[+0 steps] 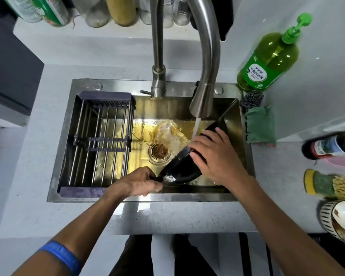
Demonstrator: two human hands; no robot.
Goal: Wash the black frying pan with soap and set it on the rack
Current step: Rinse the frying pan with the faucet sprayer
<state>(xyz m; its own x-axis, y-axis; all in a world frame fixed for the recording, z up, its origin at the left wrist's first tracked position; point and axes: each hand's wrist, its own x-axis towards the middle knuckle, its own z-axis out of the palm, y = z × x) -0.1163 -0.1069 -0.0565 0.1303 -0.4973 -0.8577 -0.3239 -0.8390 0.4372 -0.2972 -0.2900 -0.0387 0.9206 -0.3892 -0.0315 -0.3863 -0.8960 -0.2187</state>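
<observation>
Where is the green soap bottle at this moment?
In the head view, the green soap bottle stands on the counter behind the sink's right rear corner, just behind the steel scourer and the green cloth.

Head view, straight down, sink close.

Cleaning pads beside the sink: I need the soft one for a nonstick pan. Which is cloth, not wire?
The green cloth pad, lying flat on the counter right of the sink. The steel wool scourer just behind it, by the dish soap bottle, is the wire one.
</observation>
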